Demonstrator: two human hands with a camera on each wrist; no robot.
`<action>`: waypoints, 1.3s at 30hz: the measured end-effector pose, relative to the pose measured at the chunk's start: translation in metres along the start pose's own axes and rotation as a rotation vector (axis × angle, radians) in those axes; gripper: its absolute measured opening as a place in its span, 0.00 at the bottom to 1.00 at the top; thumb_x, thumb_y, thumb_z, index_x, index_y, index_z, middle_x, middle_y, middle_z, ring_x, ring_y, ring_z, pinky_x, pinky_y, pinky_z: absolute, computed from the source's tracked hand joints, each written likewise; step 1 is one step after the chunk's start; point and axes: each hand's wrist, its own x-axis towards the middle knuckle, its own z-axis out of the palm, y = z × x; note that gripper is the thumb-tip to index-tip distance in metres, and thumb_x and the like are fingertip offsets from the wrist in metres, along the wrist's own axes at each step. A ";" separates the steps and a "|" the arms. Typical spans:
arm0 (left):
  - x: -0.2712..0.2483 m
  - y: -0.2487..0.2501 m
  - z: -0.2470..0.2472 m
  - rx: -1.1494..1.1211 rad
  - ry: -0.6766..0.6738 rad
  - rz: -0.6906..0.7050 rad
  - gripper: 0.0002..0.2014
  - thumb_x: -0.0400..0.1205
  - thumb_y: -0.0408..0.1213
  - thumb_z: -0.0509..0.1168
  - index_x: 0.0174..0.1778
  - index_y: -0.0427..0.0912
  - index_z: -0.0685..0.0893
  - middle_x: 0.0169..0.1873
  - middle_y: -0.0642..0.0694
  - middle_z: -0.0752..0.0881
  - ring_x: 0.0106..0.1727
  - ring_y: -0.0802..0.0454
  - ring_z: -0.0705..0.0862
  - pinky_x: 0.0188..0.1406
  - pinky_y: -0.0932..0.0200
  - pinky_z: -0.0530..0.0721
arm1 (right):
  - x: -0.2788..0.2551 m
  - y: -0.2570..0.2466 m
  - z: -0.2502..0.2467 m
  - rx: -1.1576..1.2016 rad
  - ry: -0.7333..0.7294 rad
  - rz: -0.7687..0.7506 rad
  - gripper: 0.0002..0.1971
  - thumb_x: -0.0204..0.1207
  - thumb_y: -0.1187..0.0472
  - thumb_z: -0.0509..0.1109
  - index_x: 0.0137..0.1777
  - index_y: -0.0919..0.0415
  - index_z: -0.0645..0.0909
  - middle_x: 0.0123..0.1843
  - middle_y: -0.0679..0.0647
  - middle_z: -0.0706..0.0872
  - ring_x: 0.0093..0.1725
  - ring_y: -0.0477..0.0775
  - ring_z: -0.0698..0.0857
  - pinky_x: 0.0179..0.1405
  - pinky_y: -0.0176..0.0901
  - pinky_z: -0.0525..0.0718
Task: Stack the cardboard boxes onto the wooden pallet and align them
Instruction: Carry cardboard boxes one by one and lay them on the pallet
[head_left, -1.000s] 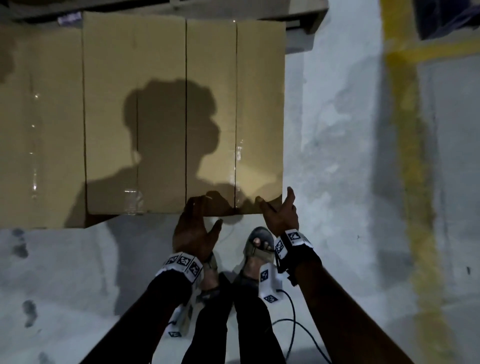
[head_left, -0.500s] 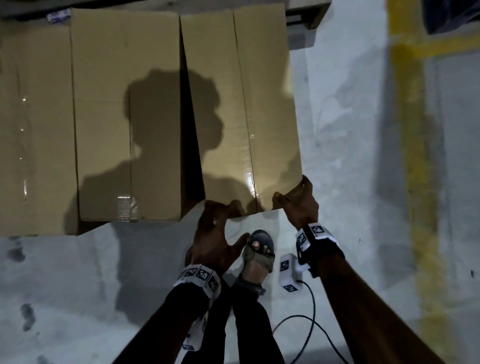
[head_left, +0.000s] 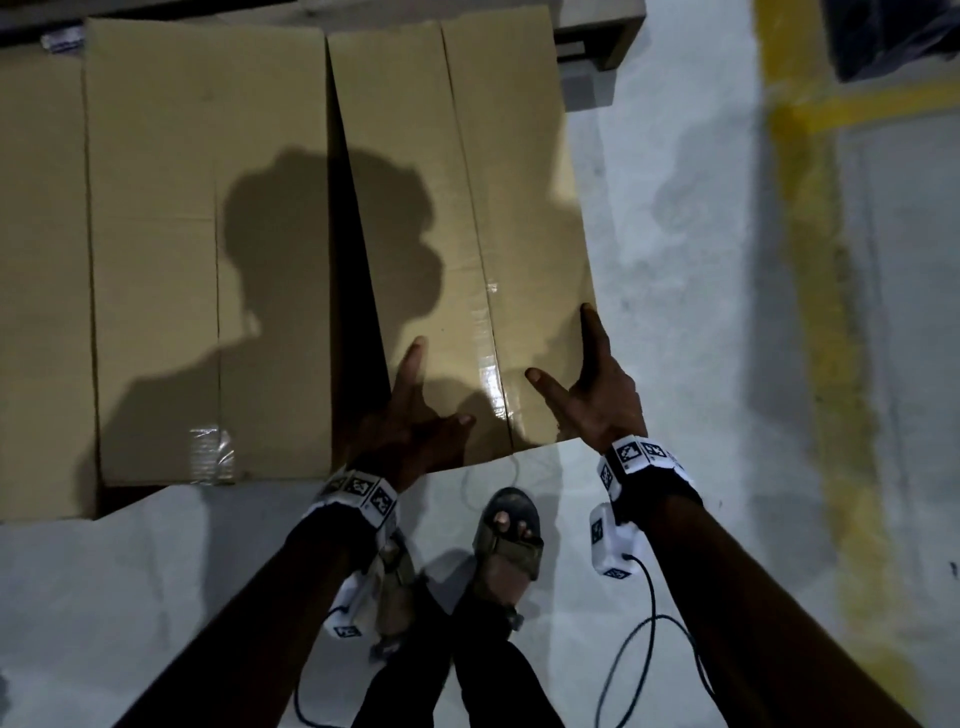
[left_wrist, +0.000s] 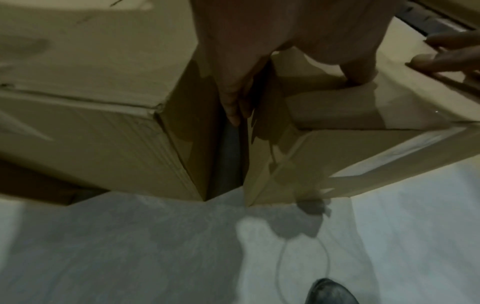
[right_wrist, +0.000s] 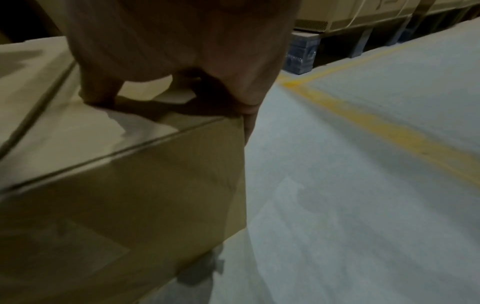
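Since the earlier frame the right-hand cardboard box (head_left: 467, 234) has been swinging further askew, its near end drawing away from the neighbouring box (head_left: 208, 249) so that a dark wedge-shaped gap is widening between them; both hands have been advancing onto its top. The box is now sitting at the right end of the row, its near end overhanging the grey floor (head_left: 701, 312). The left hand (head_left: 410, 415) is gripping the near left corner, thumb lying on the top face and fingers reaching down into the gap. The right hand (head_left: 592, 395) is holding the near right corner, thumb spread across the top, fingers wrapping down the right side. A pallet corner (head_left: 602, 36) is showing beyond the box. A yellow floor line (head_left: 810, 312) is running along the right.
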 end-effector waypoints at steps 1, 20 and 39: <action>0.002 0.004 0.002 0.012 -0.001 -0.030 0.53 0.76 0.65 0.75 0.81 0.86 0.37 0.62 0.56 0.81 0.61 0.43 0.85 0.60 0.55 0.75 | 0.000 0.001 0.003 0.007 0.035 -0.011 0.54 0.69 0.26 0.76 0.87 0.26 0.43 0.81 0.52 0.79 0.73 0.66 0.82 0.70 0.61 0.83; -0.120 0.107 -0.058 0.090 0.147 0.173 0.57 0.62 0.77 0.76 0.85 0.80 0.51 0.82 0.38 0.76 0.76 0.34 0.80 0.74 0.45 0.81 | -0.115 -0.068 -0.110 -0.212 0.169 -0.048 0.55 0.63 0.13 0.66 0.88 0.32 0.51 0.56 0.59 0.92 0.53 0.68 0.90 0.52 0.55 0.89; -0.509 0.325 -0.269 -0.005 0.407 0.447 0.60 0.61 0.67 0.84 0.86 0.79 0.54 0.81 0.50 0.78 0.78 0.40 0.79 0.79 0.49 0.75 | -0.441 -0.310 -0.395 -0.180 0.426 -0.398 0.59 0.62 0.15 0.70 0.90 0.35 0.51 0.65 0.55 0.90 0.58 0.64 0.89 0.57 0.54 0.85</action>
